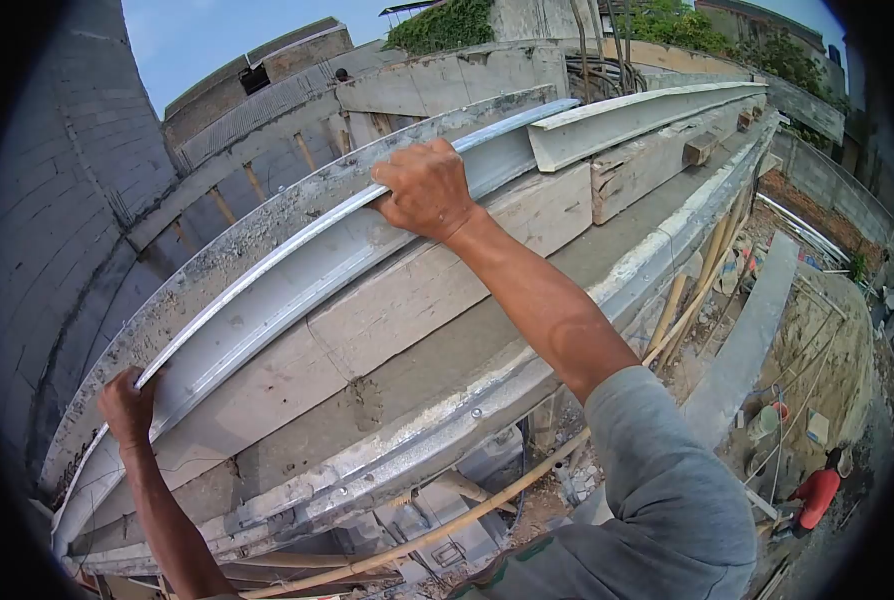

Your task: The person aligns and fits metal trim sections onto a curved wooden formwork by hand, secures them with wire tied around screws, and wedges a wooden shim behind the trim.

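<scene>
A long silvery metal channel (pixel 297 272) lies along wooden planks, between them and a rough concrete edge. My left hand (pixel 127 405) grips its upper edge near the lower left, fingers wrapped round it. Higher up and to the right, my right hand (pixel 424 188) is closed over the same edge, its knuckles up. Beyond the right hand, a second pale metal channel (pixel 647 118) rests at the channel's far end. Wooden planks (pixel 397 310) run beside the channel on the side nearer my body.
Another metal beam (pixel 417 450) with bolts runs along the near edge. Beyond it the ground drops away, with bamboo poles (pixel 527 482) and rubble. A person in red (pixel 817 497) is far below at the lower right. A grey block wall (pixel 87 130) stands at the left.
</scene>
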`<state>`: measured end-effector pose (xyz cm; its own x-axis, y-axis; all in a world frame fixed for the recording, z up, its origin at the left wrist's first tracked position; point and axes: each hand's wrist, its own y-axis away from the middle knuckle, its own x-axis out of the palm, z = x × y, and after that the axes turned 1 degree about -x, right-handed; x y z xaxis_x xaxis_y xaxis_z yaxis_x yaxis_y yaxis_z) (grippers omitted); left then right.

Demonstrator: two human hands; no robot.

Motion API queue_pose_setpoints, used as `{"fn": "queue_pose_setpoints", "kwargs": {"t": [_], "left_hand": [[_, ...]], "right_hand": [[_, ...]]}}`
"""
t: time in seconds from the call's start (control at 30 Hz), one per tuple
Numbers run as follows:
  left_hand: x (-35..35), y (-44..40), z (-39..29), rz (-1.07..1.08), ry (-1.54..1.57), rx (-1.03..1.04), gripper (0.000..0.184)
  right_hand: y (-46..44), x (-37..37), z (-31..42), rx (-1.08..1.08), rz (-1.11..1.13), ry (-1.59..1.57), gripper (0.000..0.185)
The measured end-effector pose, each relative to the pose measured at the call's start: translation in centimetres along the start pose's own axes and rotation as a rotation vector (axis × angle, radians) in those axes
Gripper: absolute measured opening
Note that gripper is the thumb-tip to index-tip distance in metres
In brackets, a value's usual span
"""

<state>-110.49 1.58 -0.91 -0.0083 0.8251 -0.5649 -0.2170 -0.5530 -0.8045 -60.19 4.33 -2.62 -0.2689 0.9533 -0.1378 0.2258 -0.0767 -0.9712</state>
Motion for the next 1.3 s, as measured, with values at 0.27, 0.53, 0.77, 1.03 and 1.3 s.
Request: {"fn": "queue_pose_setpoints", "kwargs": {"t": [0.27,0.53,0.77,1.03,1.3], "left_hand": [[1.1,-0.6,3.7,0.027,0.051,-0.035,0.035],[0.7,2.1,9.2,0.082,0.036,-0.080,0.037],[0.1,3.8,11.4,0.032,0.034,-0.065,0.035],[1.0,1.4,12.5,0.092,0.017,-0.067,0.036],[1.4,2.1,11.8,0.015,0.029,0.033,0.038]], "right_hand": [[-1.0,1.8,2.8,0.011,0.005,-0.022,0.006],[-2.4,3.1,7.8,-0.013,0.013,-0.056,0.007],[-1.8,2.3,10.3,0.027,0.046,-0.091,0.005],[-2.2,3.1,10.7,0.058,0.046,-0.057,0.006],[-2.1,2.8,10.9,0.103,0.172,-0.054,0.007]]}}
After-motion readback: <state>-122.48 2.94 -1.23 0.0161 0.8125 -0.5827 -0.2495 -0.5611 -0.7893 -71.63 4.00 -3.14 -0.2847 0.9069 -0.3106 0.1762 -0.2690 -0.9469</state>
